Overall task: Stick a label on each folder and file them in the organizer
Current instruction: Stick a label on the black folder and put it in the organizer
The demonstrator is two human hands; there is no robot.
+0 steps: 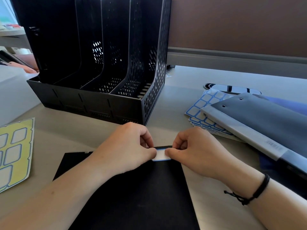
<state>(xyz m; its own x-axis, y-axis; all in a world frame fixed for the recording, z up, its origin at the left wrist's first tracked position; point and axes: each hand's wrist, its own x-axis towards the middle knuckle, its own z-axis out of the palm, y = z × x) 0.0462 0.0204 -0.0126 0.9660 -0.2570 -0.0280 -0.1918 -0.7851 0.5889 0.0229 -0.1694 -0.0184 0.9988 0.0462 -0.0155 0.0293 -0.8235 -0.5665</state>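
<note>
A black folder lies flat on the desk in front of me. At its far right corner sits a small white label with a blue border. My left hand pinches the label's left end and my right hand pinches its right end, both with curled fingers. The black mesh organizer stands upright behind the hands, with several slots whose insides are dark. More folders, a grey one on top, are stacked at the right.
Sheets of blue-bordered labels lie partly under the grey folder at the right. A yellow label backing sheet lies at the left edge. A shiny oval cable port sits behind the stack. A partition wall runs along the desk's back.
</note>
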